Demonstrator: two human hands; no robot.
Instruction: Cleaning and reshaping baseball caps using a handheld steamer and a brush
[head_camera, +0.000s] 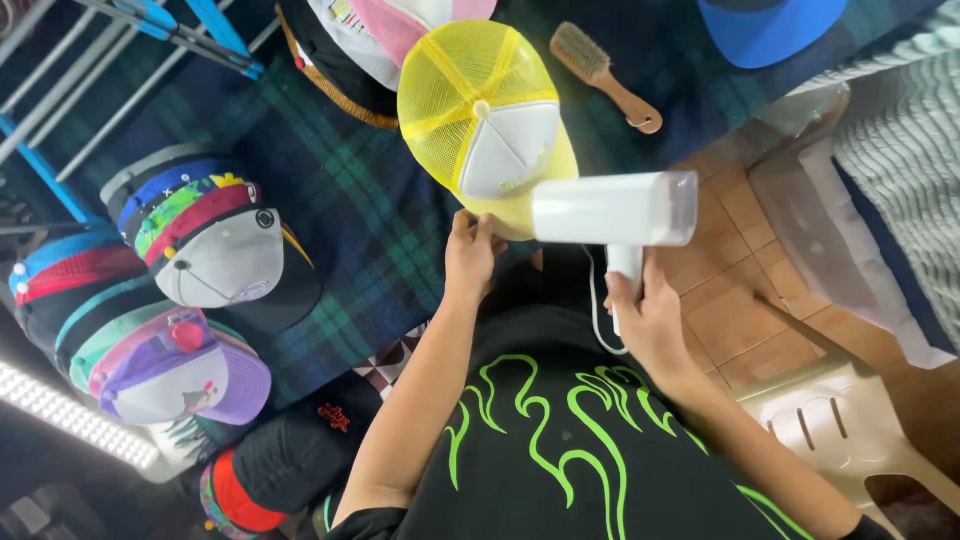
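Observation:
A yellow mesh cap (480, 110) with a white front panel lies on the dark plaid cloth (340, 190), brim toward me. My left hand (470, 255) pinches the cap's brim at its near edge. My right hand (645, 315) grips the handle of a white handheld steamer (615, 210), which is held level over the brim with its head pointing left. A white cord (597, 300) hangs from the handle.
Stacks of coloured caps (205, 235) sit at left, with more (150, 350) below them. A wooden brush (605, 75) lies at the top, a blue cap (770, 30) at top right. A beige plastic chair (850, 420) stands on the tiled floor to the right.

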